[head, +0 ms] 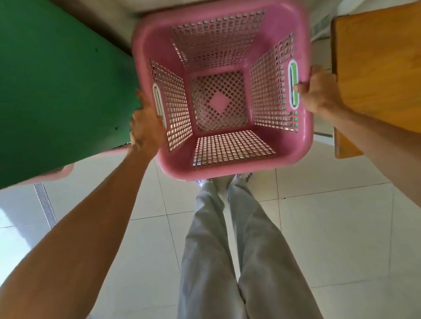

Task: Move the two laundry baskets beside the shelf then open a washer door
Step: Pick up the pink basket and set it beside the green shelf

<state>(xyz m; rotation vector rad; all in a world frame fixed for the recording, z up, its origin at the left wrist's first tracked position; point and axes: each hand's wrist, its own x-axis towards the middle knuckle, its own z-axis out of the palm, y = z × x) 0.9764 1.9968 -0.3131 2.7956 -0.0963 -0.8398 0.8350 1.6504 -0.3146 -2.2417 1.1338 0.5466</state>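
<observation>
An empty pink laundry basket with perforated walls hangs in front of me above the tiled floor. My left hand grips its left side at the handle slot. My right hand grips the right side, fingers through the green-lined handle slot. A second pink basket shows only as a rim edge at the left, under the green surface. No washer is in view.
A green flat surface fills the upper left. A wooden shelf top stands at the right, close to the basket. My legs in grey trousers stand on pale floor tiles. A wall lies beyond the basket.
</observation>
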